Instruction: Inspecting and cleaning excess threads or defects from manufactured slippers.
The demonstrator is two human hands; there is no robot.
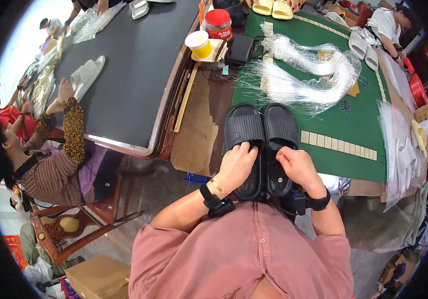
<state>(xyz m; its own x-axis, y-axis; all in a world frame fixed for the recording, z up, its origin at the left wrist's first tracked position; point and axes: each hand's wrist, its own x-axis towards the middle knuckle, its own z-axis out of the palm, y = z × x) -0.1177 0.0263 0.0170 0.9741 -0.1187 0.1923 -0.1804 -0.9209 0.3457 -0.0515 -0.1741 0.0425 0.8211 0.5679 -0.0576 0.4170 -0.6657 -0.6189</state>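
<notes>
A pair of black slippers lies side by side in front of me, with the left slipper (244, 130) touching the right slipper (281, 124). Both have broad ribbed straps, and their heels point toward me. My left hand (236, 167) is closed at the lower edge of the left slipper's strap, its fingertips partly tucked under it. Over the footbed of the right slipper, just below the strap, my right hand (298, 167) is closed in a pinch. Whatever is between those fingers is too small to make out. Beyond the slippers lies a bundle of clear plastic ties (293, 89) in film.
A green mat (323, 167) with rows of pale tiles covers my table. At its far left stand a yellow cup (199, 46) and a red-lidded jar (218, 25). Bagged white slippers (404, 159) lie at right. A co-worker (49, 167) sits left, handling a white slipper (87, 77).
</notes>
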